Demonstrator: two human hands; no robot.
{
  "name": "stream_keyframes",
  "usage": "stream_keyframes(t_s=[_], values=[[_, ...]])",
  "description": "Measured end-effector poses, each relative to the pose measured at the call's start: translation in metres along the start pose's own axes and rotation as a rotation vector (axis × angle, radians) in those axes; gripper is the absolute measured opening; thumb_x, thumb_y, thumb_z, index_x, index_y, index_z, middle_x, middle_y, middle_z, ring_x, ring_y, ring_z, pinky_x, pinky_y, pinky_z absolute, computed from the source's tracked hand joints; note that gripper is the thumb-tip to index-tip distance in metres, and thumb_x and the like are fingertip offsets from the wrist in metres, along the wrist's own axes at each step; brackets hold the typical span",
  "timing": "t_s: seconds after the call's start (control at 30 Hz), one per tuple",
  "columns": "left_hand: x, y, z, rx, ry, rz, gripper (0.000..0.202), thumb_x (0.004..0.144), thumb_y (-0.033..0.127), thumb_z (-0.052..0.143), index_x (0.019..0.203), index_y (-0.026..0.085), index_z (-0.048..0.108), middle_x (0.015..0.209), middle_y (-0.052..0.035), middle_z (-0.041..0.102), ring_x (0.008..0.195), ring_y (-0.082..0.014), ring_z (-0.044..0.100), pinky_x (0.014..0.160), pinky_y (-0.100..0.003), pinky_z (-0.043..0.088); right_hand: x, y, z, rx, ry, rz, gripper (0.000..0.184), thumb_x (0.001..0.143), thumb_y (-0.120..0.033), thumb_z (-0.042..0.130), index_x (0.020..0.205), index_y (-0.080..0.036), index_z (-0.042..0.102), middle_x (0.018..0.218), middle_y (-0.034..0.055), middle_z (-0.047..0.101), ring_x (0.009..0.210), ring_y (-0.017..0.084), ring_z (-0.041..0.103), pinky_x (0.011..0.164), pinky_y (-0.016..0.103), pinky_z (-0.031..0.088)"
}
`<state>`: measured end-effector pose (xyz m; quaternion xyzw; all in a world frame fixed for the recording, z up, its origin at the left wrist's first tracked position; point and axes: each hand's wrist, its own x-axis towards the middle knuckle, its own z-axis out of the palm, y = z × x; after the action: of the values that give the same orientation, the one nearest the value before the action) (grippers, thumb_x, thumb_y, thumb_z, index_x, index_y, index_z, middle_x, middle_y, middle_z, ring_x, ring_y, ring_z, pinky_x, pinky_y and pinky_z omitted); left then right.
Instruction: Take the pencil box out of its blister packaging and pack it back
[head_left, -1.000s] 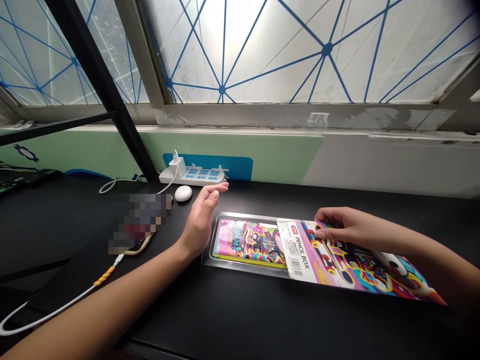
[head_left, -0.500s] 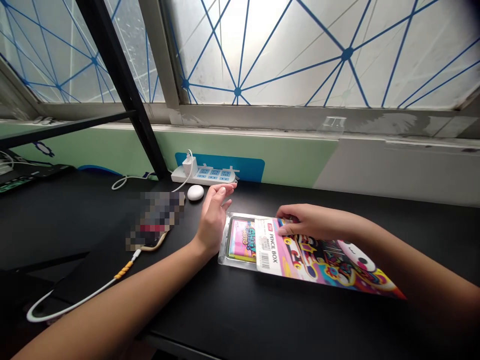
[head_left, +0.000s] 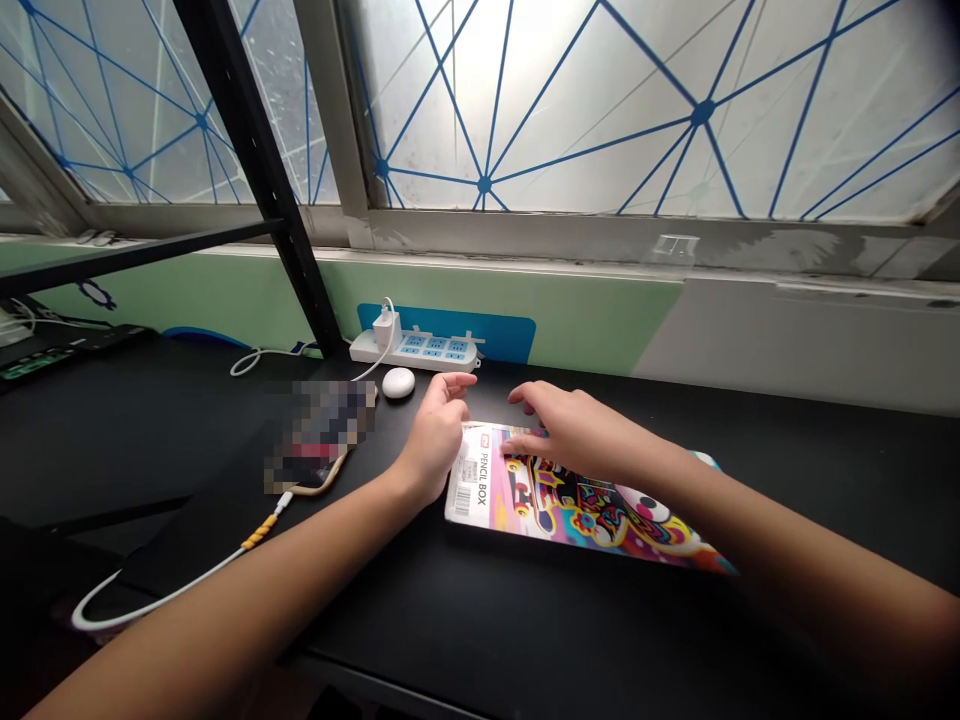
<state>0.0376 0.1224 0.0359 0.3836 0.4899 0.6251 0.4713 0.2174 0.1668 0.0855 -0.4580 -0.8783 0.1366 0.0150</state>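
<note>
A colourful pencil box package [head_left: 577, 500] lies flat on the black desk [head_left: 525, 620]; its printed card sleeve, labelled PENCIL BOX, covers the whole clear case. My right hand [head_left: 577, 430] rests on top of the sleeve near its left end, fingers stretched out flat. My left hand [head_left: 435, 435] stands on its edge against the package's left end, fingers apart and slightly curled, holding nothing.
A white power strip [head_left: 416, 348] with a plugged charger sits by the wall. A small white oval object [head_left: 398, 382] lies before it. A blurred phone [head_left: 322, 435] with a cable [head_left: 172, 590] lies at left. A black frame post [head_left: 255, 170] rises behind.
My right hand has slid the card sleeve leftward over the clear case until it covers it fully. My left hand stayed at the package's left end.
</note>
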Motion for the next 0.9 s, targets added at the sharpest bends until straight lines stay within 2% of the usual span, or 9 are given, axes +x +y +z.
stream_keyframes(t_s=[0.1, 0.2, 0.27, 0.33, 0.4, 0.5, 0.73, 0.9], values=[[0.0, -0.003, -0.002, 0.053, -0.042, -0.068, 0.047, 0.06, 0.001, 0.048, 0.098, 0.021, 0.067, 0.123, -0.0103, 0.064, 0.135, -0.0302, 0.049, 0.112, -0.049, 0.037, -0.034, 0.031, 0.004, 0.008, 0.133, 0.043, 0.06, 0.091, -0.065, 0.054, 0.132, -0.022, 0.058, 0.128, 0.0132, 0.068, 0.108, 0.034, 0.065, 0.09, 0.047, 0.05], [-0.001, -0.005, -0.001, 0.049, -0.075, -0.084, 0.05, 0.06, 0.0, 0.046, 0.1, 0.022, 0.065, 0.125, -0.0095, 0.066, 0.133, -0.028, 0.053, 0.113, -0.049, 0.039, -0.071, 0.075, 0.012, 0.11, 0.231, 0.138, 0.058, 0.09, -0.071, 0.052, 0.124, -0.025, 0.061, 0.123, 0.0116, 0.069, 0.105, 0.034, 0.067, 0.088, 0.048, 0.052], [-0.002, -0.005, 0.001, 0.022, -0.095, -0.102, 0.055, 0.063, -0.001, 0.047, 0.11, 0.023, 0.062, 0.127, -0.0097, 0.066, 0.131, -0.0263, 0.057, 0.111, -0.048, 0.043, -0.089, 0.101, 0.017, 0.23, 0.234, 0.199, 0.055, 0.09, -0.071, 0.052, 0.12, -0.026, 0.062, 0.119, 0.0103, 0.071, 0.104, 0.033, 0.067, 0.086, 0.046, 0.054], [-0.002, -0.004, 0.003, -0.027, -0.126, -0.143, 0.061, 0.068, -0.001, 0.05, 0.123, 0.026, 0.056, 0.129, -0.0106, 0.066, 0.128, -0.0269, 0.061, 0.102, -0.047, 0.051, -0.1, 0.116, 0.019, 0.349, 0.184, 0.239, 0.049, 0.093, -0.068, 0.05, 0.114, -0.026, 0.064, 0.113, 0.0081, 0.074, 0.098, 0.03, 0.069, 0.081, 0.042, 0.055], [-0.001, -0.004, 0.004, -0.075, -0.151, -0.179, 0.065, 0.075, 0.001, 0.055, 0.133, 0.029, 0.049, 0.13, -0.0117, 0.065, 0.125, -0.0283, 0.064, 0.09, -0.042, 0.058, -0.103, 0.121, 0.02, 0.427, 0.137, 0.242, 0.045, 0.094, -0.066, 0.049, 0.11, -0.026, 0.065, 0.105, 0.0064, 0.075, 0.091, 0.028, 0.07, 0.075, 0.039, 0.055], [-0.001, -0.002, 0.007, -0.093, -0.128, -0.199, 0.06, 0.083, 0.002, 0.056, 0.135, 0.029, 0.047, 0.131, -0.0134, 0.066, 0.122, -0.0284, 0.068, 0.079, -0.034, 0.061, -0.1, 0.119, 0.02, 0.492, 0.116, 0.218, 0.041, 0.095, -0.062, 0.051, 0.109, -0.026, 0.066, 0.102, 0.0057, 0.076, 0.088, 0.026, 0.069, 0.072, 0.036, 0.054], [0.002, 0.0, 0.009, -0.093, -0.08, -0.226, 0.057, 0.088, 0.0, 0.054, 0.135, 0.031, 0.048, 0.14, -0.0126, 0.063, 0.124, -0.0272, 0.067, 0.078, -0.032, 0.063, -0.097, 0.124, 0.026, 0.461, 0.228, 0.171, 0.042, 0.095, -0.063, 0.051, 0.1, -0.024, 0.065, 0.1, 0.0065, 0.073, 0.086, 0.025, 0.067, 0.072, 0.036, 0.052], [0.005, -0.003, 0.006, -0.033, -0.028, -0.235, 0.043, 0.088, 0.002, 0.059, 0.124, 0.024, 0.056, 0.141, -0.0141, 0.062, 0.127, -0.0277, 0.065, 0.083, -0.034, 0.063, -0.097, 0.124, 0.028, 0.473, 0.242, 0.182, 0.041, 0.095, -0.063, 0.051, 0.098, -0.025, 0.065, 0.097, 0.0056, 0.073, 0.085, 0.025, 0.067, 0.071, 0.036, 0.052]])
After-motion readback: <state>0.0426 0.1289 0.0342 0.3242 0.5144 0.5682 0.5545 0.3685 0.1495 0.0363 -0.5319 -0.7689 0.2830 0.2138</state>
